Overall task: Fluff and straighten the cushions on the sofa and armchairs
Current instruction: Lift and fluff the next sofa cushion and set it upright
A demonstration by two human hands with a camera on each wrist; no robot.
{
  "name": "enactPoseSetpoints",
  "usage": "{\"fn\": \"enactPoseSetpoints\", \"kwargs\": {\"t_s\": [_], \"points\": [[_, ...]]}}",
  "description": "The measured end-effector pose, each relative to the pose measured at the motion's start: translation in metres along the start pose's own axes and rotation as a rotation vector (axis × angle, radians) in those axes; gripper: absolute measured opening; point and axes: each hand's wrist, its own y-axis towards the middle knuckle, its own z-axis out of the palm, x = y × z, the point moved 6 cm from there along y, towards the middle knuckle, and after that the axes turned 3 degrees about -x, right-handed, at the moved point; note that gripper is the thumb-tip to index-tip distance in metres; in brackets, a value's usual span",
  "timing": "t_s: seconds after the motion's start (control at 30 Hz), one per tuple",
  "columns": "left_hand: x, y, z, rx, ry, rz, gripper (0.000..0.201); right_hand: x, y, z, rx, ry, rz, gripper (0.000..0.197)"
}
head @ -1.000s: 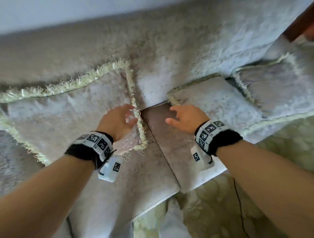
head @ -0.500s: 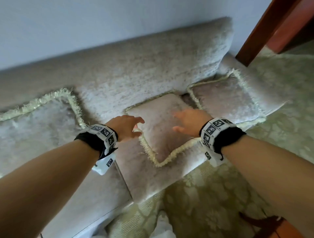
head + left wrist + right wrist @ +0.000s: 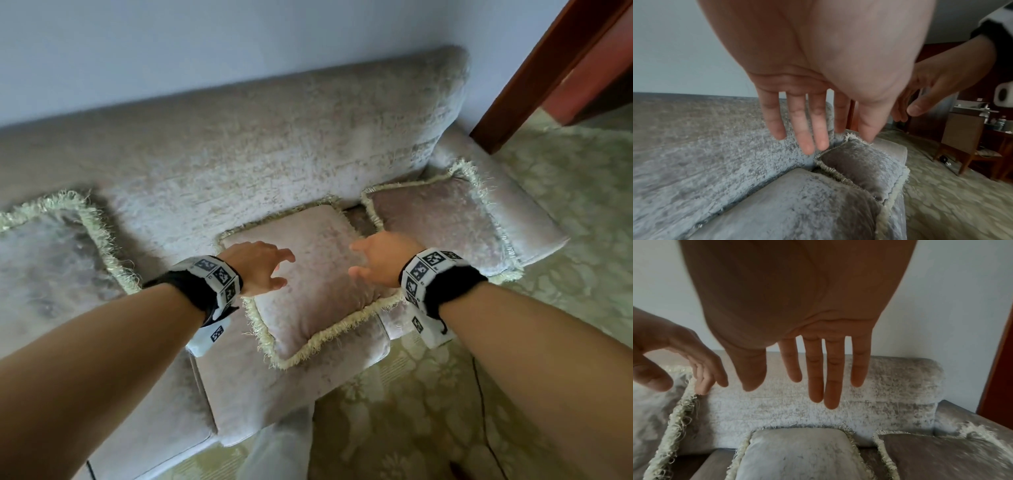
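My left hand and right hand hover over the middle cushion on the sofa seat. Another cushion lies to its right, a third cushion well left. The backrest stands behind them, carpet in front.

- Left hand: reaching forward on a bare outstretched forearm, palm down, fingers straight and slightly spread, holding nothing.
- Right hand: level with the left and near it, palm down, fingers extended, empty.
- Both wrists: wrapped in black bands bearing square markers.
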Motion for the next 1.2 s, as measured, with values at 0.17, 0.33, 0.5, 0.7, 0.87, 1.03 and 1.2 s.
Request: {"fn": "enactPoseSetpoints", "kwargs": {"t_s": [0.17, 0.33, 0.5, 0.7, 0.87, 1.03, 1.2], "points": [[0.048, 0.057, 0.03, -0.033, -0.185, -0.125, 0.051, -0.012, 0.088, 0.007, 0.037, 0.05, -0.061, 0.067], [0.096, 0.099, 0.07, -0.058, -0.44, -0.383, 0.056, -0.024, 0.177, 0.026, 0.121, 0.129, -0.118, 0.069], [0.124, 0.128, 0.113, -0.133, -0.703, -0.619, 0.052, -0.039, 0.246, 0.047, 0.069, 0.218, -0.138, 0.074], [0.14, 0.152, 0.184, -0.34, -1.079, -0.949, 0.05, -0.064, 0.318, 0.092, 0.019, 0.446, -0.107, 0.075], [0.147, 0.159, 0.248, -0.459, -1.171, -1.202, 0.073, -0.084, 0.373, 0.149, -0.042, 0.659, -0.008, 0.09], [0.137, 0.169, 0.288, -0.469, -1.156, -1.292, 0.081, -0.098, 0.391, 0.21, -0.101, 0.786, 0.033, 0.093], [0.14, 0.19, 0.309, -0.566, -1.237, -1.289, 0.099, -0.117, 0.4, 0.249, -0.1, 0.839, 0.133, 0.098]]}}
